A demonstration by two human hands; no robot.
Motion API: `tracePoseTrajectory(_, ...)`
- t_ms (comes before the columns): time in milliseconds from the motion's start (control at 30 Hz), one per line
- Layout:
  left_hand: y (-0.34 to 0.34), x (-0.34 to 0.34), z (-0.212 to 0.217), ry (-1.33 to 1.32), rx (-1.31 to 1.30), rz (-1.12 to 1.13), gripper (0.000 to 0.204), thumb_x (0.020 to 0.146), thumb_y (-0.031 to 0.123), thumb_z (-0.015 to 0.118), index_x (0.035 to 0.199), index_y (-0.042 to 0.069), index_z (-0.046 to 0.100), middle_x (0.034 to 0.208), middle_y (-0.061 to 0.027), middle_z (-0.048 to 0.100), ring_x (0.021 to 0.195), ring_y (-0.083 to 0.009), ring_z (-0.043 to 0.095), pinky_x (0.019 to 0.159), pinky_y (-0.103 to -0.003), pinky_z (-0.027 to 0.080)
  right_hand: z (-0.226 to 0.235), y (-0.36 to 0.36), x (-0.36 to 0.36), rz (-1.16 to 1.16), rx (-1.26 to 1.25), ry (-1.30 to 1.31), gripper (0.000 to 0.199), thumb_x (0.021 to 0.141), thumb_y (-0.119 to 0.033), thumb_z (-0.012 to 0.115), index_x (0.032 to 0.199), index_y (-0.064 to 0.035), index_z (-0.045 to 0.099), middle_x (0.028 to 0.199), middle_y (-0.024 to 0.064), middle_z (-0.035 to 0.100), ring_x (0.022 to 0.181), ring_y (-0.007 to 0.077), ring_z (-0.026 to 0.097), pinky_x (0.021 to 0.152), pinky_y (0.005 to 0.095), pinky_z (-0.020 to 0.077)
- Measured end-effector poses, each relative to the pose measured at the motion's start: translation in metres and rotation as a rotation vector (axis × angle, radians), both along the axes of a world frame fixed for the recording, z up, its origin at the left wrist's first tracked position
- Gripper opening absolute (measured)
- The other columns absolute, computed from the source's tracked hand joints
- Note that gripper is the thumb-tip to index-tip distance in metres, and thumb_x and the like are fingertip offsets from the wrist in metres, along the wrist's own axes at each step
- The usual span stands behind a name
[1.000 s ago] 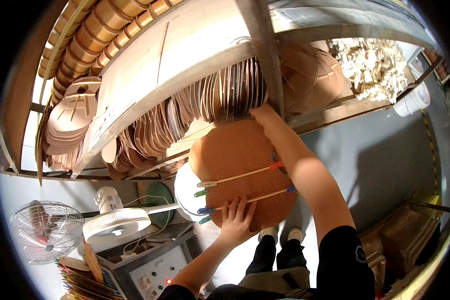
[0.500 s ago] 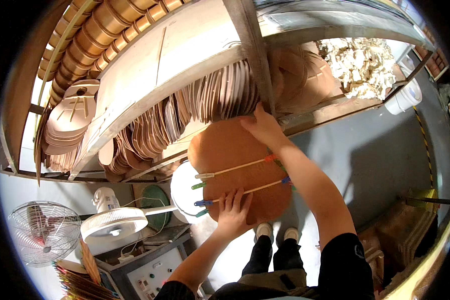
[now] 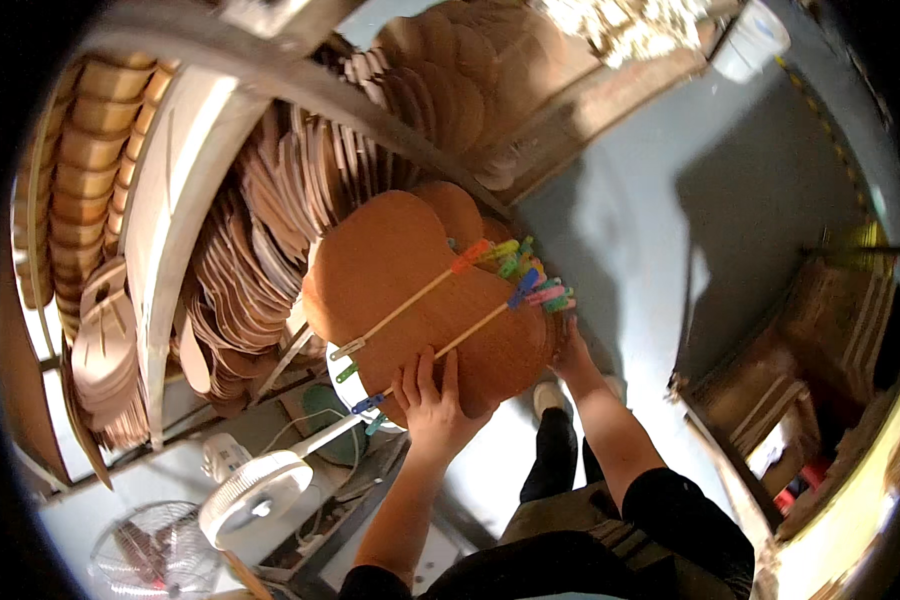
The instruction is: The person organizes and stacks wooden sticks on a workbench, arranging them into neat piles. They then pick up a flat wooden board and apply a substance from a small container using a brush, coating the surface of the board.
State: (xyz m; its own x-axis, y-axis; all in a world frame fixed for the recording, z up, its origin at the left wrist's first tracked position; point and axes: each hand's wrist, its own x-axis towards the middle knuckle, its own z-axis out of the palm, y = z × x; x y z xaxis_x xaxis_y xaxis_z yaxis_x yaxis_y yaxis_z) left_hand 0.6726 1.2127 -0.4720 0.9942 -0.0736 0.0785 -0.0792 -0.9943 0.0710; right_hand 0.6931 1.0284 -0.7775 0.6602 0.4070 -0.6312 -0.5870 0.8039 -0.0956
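A reddish-brown guitar-shaped wooden panel lies before me, tilted slightly, over other similar panels whose edges show beyond it. Two thin wooden strips cross its face, pinned at their ends by clothespins in several colours, bunched thickly along the right edge. My left hand lies on the near left part of the panel, fingers spread beside the lower strip. At the right edge, below the clothespins, my right hand grips the panels' rim; its fingertips are partly hidden. A white round surface peeks out beneath the panels.
A wooden shelf along the left and far side holds upright rows of thin shaped panels. White fans stand at the lower left. A white bucket is at the far right, and stacked boards lie right.
My right hand has come from the panel's far edge down to its right edge. The view has turned, and the panel now appears tilted, with more clothespins and panels showing beneath.
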Motion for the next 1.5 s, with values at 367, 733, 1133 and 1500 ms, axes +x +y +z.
tracePoseTrajectory(367,0.011,-0.003,0.011,0.148,0.135,0.033,0.103,0.053,0.050,0.086,0.137,0.010,0.041,0.141,-0.0192,0.029,0.127,-0.0439,0.028,0.101,-0.063,0.025,0.043,0.049,0.046,-0.298,0.030,0.080,0.060,0.098,-0.048,0.039,0.144,-0.0099,0.031,0.142,0.0133,0.041,0.128,0.0324,0.043,0.104,0.0488,0.0398)
tracePoseTrajectory(733,0.012,-0.010,-0.016,0.099,0.141,-0.002,0.100,0.057,0.056,0.081,0.135,0.007,0.043,0.139,-0.0228,0.032,0.127,-0.0435,0.028,0.101,-0.063,0.020,0.056,0.047,0.038,-0.373,-0.147,-0.062,0.056,0.099,-0.048,0.040,0.137,-0.0075,0.041,0.136,0.0114,0.047,0.126,0.0262,0.045,0.105,0.0390,0.0366)
tracePoseTrajectory(1133,0.028,-0.031,-0.036,-0.088,0.158,0.084,0.105,0.056,0.056,0.083,0.136,0.005,0.039,0.137,-0.0236,0.033,0.125,-0.0448,0.029,0.103,-0.061,0.021,0.106,0.070,0.044,0.214,-1.468,-0.549,0.059,0.099,-0.039,0.039,0.147,-0.0049,0.029,0.153,0.0153,0.025,0.141,0.0348,0.020,0.114,0.0421,0.0141)
tracePoseTrajectory(1500,0.043,-0.040,-0.040,-0.073,0.099,0.089,0.110,0.055,0.058,0.083,0.138,0.004,0.035,0.139,-0.0235,0.030,0.126,-0.0446,0.027,0.103,-0.060,0.020,0.148,0.079,0.045,-0.024,-1.497,-0.365,0.051,0.095,-0.029,0.051,0.137,-0.0018,0.042,0.145,0.0172,0.035,0.136,0.0319,0.027,0.113,0.0411,0.0169)
